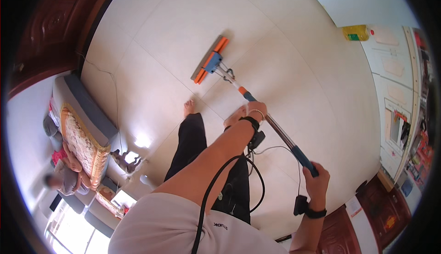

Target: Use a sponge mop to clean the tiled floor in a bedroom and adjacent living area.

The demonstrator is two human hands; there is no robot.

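A sponge mop lies slantwise in front of me, its grey-and-orange mop head (210, 59) resting on the pale tiled floor. The metal pole (280, 130) runs from the blue head bracket back toward my right side. My left hand (257, 108) is closed around the pole's middle, just behind an orange collar. At the top end, my right hand (317, 178) grips the dark blue handle (303, 157). Both wrists wear black straps with small devices and cables. My bare feet stand behind the mop head, the right one partly hidden by my left forearm.
At left, a person (67, 175) sits on a sofa (82, 130), with a small dog (127, 161) nearby. A thin cable (113, 82) trails over the floor. A yellow oil bottle (356, 33) stands by the white cabinets (392, 68) on the right. Reddish-brown doors (55, 23) border the room.
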